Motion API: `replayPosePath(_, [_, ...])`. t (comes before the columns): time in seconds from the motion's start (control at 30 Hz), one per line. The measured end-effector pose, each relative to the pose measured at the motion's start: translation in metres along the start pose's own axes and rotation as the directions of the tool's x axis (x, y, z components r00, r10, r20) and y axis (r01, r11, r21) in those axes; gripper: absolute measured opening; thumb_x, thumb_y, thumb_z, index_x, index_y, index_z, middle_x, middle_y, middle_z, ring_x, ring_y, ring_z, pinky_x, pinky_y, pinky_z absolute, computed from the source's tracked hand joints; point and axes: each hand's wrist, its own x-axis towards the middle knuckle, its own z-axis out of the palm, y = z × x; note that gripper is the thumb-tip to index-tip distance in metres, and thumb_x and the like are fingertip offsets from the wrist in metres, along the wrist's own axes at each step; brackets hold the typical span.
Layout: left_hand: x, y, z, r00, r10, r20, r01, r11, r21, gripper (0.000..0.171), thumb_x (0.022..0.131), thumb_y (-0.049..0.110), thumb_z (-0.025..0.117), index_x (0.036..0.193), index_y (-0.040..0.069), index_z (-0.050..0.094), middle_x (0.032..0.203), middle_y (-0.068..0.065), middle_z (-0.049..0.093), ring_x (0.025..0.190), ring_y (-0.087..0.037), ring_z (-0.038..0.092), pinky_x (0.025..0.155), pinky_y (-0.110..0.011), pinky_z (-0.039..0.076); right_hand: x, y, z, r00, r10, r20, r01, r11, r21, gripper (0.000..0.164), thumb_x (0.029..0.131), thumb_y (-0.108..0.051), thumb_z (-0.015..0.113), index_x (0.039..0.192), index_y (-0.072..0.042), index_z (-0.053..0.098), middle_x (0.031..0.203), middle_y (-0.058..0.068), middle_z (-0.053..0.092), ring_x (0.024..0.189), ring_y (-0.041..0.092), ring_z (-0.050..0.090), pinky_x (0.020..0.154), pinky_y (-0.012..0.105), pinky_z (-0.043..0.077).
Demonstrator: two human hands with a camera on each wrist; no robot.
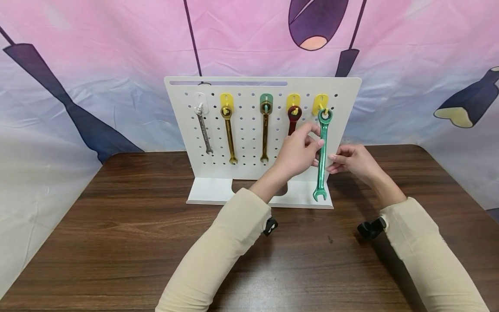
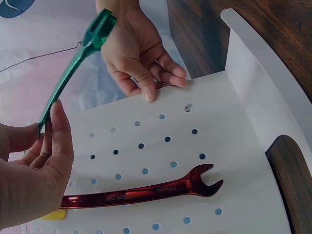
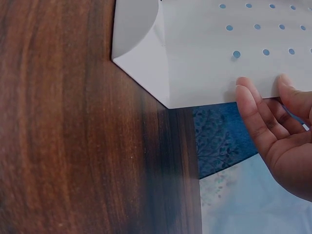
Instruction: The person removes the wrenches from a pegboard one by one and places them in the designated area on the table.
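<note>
A shiny green combination wrench [image 1: 322, 151] is pinched between the thumb and fingers of my left hand [image 1: 298, 149]. Its ring end overlaps the rightmost yellow hook [image 1: 320, 104] in the head view, and its open end points down. My right hand [image 1: 356, 162] pinches the right edge of the white pegboard [image 1: 249, 171], thumb on the front face. Just left of the green wrench hangs a red wrench [image 2: 141, 193], partly hidden by my left hand in the head view.
A small silver wrench [image 1: 204, 132] and two bronze-coloured wrenches, one left [image 1: 229, 136] and one central [image 1: 265, 134], hang from other hooks. The pegboard's white foot [image 1: 210, 190] stands on a dark wooden table [image 1: 136, 225]. A printed cloth [image 1: 128, 78] hangs behind.
</note>
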Motion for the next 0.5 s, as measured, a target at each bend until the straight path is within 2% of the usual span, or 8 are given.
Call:
replayPosePath(0.33, [-0.002, 0.010, -0.003, 1.000, -0.004, 0.002, 0.004, 1.000, 0.017, 0.013, 0.093, 0.007, 0.052, 0.105, 0.004, 0.051, 0.069, -0.007, 0.061, 0.059, -0.022, 0.061, 0.052, -0.021, 0.053, -0.001, 0.000, 0.000, 1.000, 0.002, 0.005, -0.002, 1.000, -0.007, 0.027, 0.093, -0.009, 0.052, 0.100, 0.016, 0.051, 0.080, 0.012, 0.064, 0.071, 0.020, 0.066, 0.073, 0.042, 0.055])
replayPosePath(0.5, [-0.002, 0.015, -0.003, 1.000, 0.003, 0.012, -0.003, 1.000, 0.001, 0.013, 0.093, 0.008, 0.052, 0.106, 0.005, 0.051, 0.069, -0.006, 0.060, 0.058, -0.019, 0.060, 0.052, -0.022, 0.054, -0.002, -0.001, 0.000, 1.000, 0.005, 0.001, -0.005, 1.000, -0.011, 0.022, 0.093, -0.007, 0.051, 0.095, 0.015, 0.052, 0.076, 0.007, 0.063, 0.070, 0.020, 0.065, 0.074, 0.044, 0.054])
